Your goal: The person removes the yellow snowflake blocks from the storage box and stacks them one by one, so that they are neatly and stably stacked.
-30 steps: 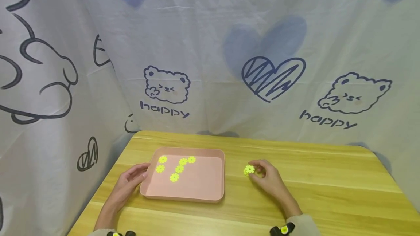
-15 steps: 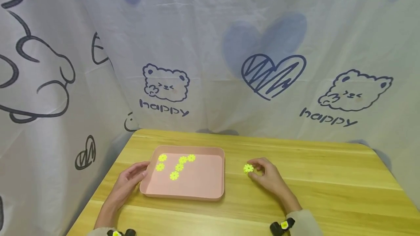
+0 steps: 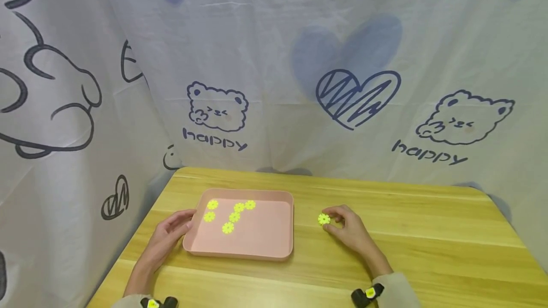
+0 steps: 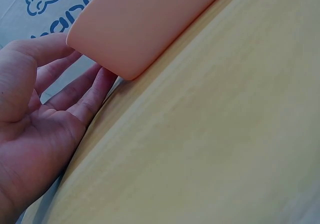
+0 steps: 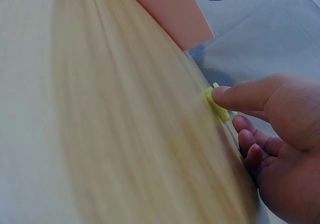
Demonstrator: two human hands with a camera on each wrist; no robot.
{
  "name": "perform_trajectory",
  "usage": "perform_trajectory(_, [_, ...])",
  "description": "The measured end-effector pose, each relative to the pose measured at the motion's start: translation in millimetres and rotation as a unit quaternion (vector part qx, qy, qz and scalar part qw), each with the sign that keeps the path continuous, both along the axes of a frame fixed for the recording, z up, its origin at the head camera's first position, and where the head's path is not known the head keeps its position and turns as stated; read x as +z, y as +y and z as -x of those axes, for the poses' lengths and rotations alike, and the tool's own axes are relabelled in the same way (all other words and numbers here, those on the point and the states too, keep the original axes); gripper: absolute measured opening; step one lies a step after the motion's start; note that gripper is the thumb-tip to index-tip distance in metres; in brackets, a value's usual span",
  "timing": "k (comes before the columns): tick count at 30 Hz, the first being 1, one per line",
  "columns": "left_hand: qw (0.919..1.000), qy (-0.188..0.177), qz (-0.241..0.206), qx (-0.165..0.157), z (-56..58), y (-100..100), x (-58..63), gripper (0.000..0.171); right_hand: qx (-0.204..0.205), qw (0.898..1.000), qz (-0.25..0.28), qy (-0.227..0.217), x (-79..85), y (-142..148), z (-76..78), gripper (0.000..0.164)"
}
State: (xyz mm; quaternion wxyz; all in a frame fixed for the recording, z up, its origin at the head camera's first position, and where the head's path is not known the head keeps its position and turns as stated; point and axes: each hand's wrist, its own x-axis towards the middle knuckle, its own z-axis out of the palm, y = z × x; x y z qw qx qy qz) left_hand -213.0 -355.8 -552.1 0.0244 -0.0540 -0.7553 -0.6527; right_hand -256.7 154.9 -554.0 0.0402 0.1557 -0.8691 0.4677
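Note:
Between the thumb and index finger of my right hand [image 3: 348, 229] is a yellow flower-shaped disc [image 3: 324, 219] with a notched edge. The right wrist view shows the yellow disc [image 5: 217, 104] side-on, low by the tabletop, partly covered by the thumb. My left hand [image 3: 164, 234] touches the left side of a pink tray [image 3: 274, 248], its fingers relaxed. Seen from the left wrist, those fingers of the left hand [image 4: 55, 99] lie along the outside of the tray wall [image 4: 135, 29], the thumb up at the rim. Several matching yellow discs [image 3: 228, 227] lie inside the tray, toward its left and back.
The wooden table [image 3: 436, 236] reaches back to a pale curtain [image 3: 274, 127] printed with bears and hearts. A similar curtain hangs along the left side. The right hand is a short way right of the tray.
The disc in my right hand has turned and shifted slightly left; it now faces the head camera more squarely. The left hand and the tray stay in place.

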Motion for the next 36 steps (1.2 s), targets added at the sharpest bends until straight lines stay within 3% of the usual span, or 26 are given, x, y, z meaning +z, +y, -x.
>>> perform_trajectory(28, [0.9997,-0.009,0.018,0.014,-0.4,2.2,1.4,0.05,-0.013,1.0,-0.011,0.007,0.4,-2.2,-0.5,0.032])
perform_trajectory(36, [1.0,-0.005,-0.003,-0.001,-0.3,0.5,0.8,0.048,-0.019,1.0,-0.015,0.005,1.2,-2.6,-1.0,0.032])
